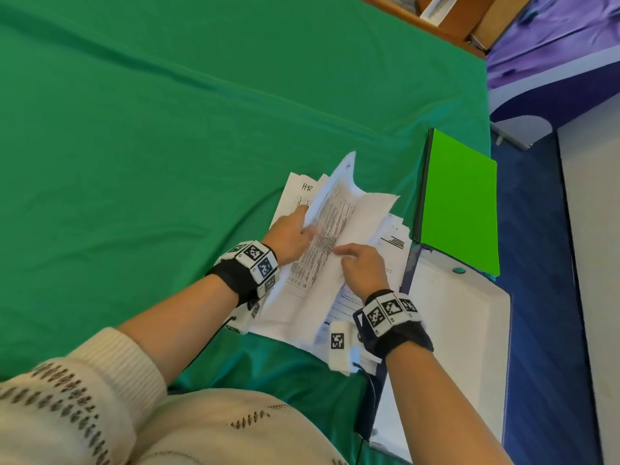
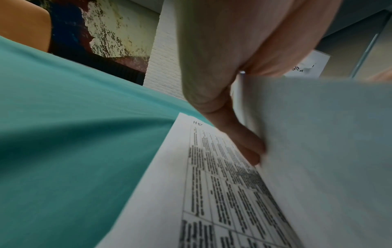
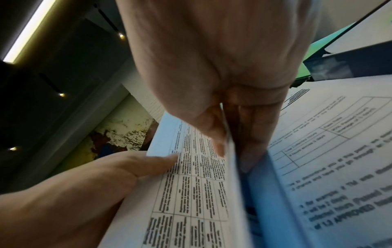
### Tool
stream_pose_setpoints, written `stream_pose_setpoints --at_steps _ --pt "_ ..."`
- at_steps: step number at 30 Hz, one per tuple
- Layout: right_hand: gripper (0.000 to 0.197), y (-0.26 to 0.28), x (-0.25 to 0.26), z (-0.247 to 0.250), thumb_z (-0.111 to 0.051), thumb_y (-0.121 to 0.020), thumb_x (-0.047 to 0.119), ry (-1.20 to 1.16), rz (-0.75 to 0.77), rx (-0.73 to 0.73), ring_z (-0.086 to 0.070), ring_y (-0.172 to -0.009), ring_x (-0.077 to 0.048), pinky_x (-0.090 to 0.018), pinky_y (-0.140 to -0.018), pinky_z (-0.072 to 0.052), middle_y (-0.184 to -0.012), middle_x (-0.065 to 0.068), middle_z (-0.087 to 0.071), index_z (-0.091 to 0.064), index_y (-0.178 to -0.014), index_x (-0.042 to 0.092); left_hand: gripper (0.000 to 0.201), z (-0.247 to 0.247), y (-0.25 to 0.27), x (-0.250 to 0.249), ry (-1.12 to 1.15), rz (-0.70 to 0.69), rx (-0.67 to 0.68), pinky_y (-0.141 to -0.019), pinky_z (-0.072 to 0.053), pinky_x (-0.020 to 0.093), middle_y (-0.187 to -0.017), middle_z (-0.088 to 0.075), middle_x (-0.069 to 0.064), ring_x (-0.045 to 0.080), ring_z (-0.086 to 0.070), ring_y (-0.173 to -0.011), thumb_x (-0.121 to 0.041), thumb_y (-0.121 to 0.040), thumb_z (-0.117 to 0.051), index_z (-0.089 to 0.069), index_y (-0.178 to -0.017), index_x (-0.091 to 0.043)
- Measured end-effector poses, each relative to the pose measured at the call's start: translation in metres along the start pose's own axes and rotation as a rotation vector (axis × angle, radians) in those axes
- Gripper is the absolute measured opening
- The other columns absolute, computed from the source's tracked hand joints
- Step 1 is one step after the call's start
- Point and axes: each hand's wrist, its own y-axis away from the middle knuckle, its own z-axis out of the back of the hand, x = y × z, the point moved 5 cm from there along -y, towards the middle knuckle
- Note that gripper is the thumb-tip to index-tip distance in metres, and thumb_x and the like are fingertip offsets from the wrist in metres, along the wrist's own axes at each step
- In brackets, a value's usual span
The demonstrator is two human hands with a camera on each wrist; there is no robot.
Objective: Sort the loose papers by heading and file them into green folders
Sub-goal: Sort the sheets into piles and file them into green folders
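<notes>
A pile of loose printed papers (image 1: 389,243) lies on the green cloth (image 1: 151,146) near the table's right end. My left hand (image 1: 295,226) grips a lifted sheaf of sheets (image 1: 339,209) at its left edge, thumb on the printed side and fingers (image 2: 248,144) behind it. My right hand (image 1: 352,260) pinches the sheaf's lower right edge between thumb and fingers (image 3: 250,147). Under the lifted sheets lies a table sheet headed "HR" (image 1: 297,193), also visible in the left wrist view (image 2: 180,167). A closed bright green folder (image 1: 459,203) lies just right of the pile.
A white open binder (image 1: 466,317) with a dark blue edge sits at the table's right corner, partly under the pile. Beyond the table's right edge is blue floor (image 1: 536,330). Cardboard boxes (image 1: 469,18) stand at the far back. Green cloth stretches wide to the left.
</notes>
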Motion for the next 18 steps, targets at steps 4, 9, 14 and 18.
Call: stream_pose_setpoints --at_steps 4,9,14,18 --pt "0.031 0.003 0.003 0.018 -0.048 -0.09 0.005 0.118 -0.073 -0.149 -0.061 -0.104 -0.027 -0.025 -0.09 -0.044 -0.112 -0.011 -0.069 -0.073 -0.107 0.008 0.021 0.01 -0.005 0.008 -0.164 0.1 -0.031 -0.053 -0.039 0.03 -0.08 -0.057 0.007 0.022 -0.052 -0.065 -0.019 -0.103 -0.044 -0.053 -0.11 -0.001" --pt "0.025 0.008 0.009 0.03 -0.047 -0.094 0.014 0.29 -0.043 -0.244 -0.062 -0.096 -0.031 -0.027 -0.076 -0.041 -0.102 -0.015 -0.068 -0.069 -0.098 0.002 0.028 0.001 -0.006 0.016 -0.189 0.126 0.121 -0.067 -0.044 0.031 -0.09 -0.059 0.01 0.025 -0.056 -0.078 -0.029 -0.101 -0.051 -0.06 -0.1 -0.002" --pt "0.041 0.006 0.012 0.019 -0.047 -0.096 0.033 0.244 -0.041 -0.203 -0.061 -0.081 -0.032 -0.027 -0.067 -0.038 -0.082 -0.015 -0.065 -0.066 -0.082 0.0 0.047 -0.011 -0.004 0.016 -0.09 0.144 0.09 -0.06 -0.046 0.035 -0.078 -0.062 0.012 0.027 -0.059 -0.07 -0.049 -0.088 -0.065 -0.061 -0.085 -0.002" --pt "0.066 0.003 0.01 0.007 -0.04 -0.093 0.063 0.226 -0.086 -0.177 -0.057 -0.072 -0.028 -0.029 -0.062 -0.035 -0.075 -0.013 -0.064 -0.061 -0.073 0.005 0.082 -0.015 0.002 0.011 0.245 0.122 0.094 -0.082 -0.055 0.038 -0.091 -0.07 0.021 0.034 -0.067 -0.083 -0.08 -0.086 -0.033 -0.065 -0.087 -0.004"
